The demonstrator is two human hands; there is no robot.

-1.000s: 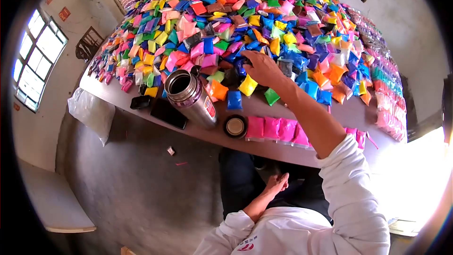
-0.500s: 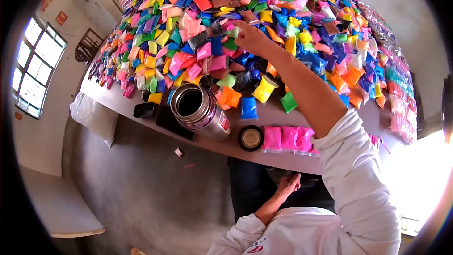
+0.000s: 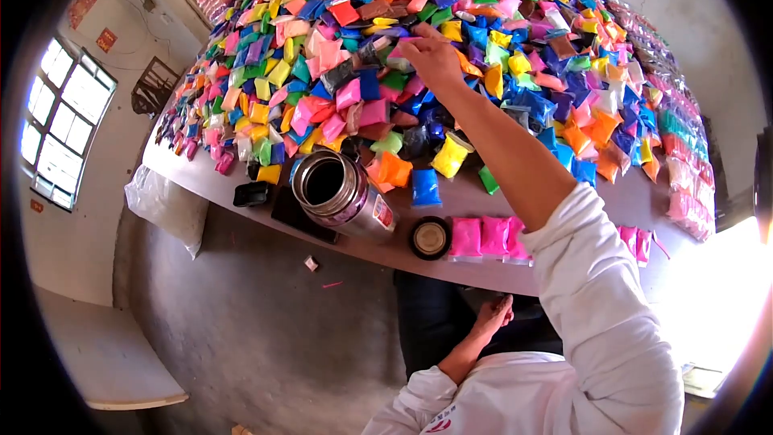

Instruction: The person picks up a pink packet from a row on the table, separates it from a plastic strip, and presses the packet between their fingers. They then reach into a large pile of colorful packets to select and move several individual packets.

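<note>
The right hand point(image 3: 439, 64) had moved farther into the pile of packets point(image 3: 278, 72) and a little to the left; a second earlier its fingers were nearer the yellow packet point(image 3: 452, 156) at the pile's near side. For the work in hand, that meant the reach was now among packets lying deeper in the heap, while the row of pink packets point(image 3: 465, 238) at the table's near edge showed no clear change, its middle hidden by the sleeve point(image 3: 572, 250). A pink packet point(image 3: 398, 59) lay in the pile right at the fingers of that hand, on their near left side, and seemed to touch them. The fingers pointed left and bent downward; whether they had clamped on the packet or merely rested against it could not be told. The left hand point(image 3: 491, 318) stayed low over the lap, near the body and off the table point(image 3: 475, 208), its fingers curled, though how tightly, or around what, was unclear. On the near side of the pile, left of the pink row, stood the open flask point(image 3: 346, 201), with a round lid point(image 3: 431, 238) lying between them and a blue packet point(image 3: 425, 188) just beyond the lid.
</note>
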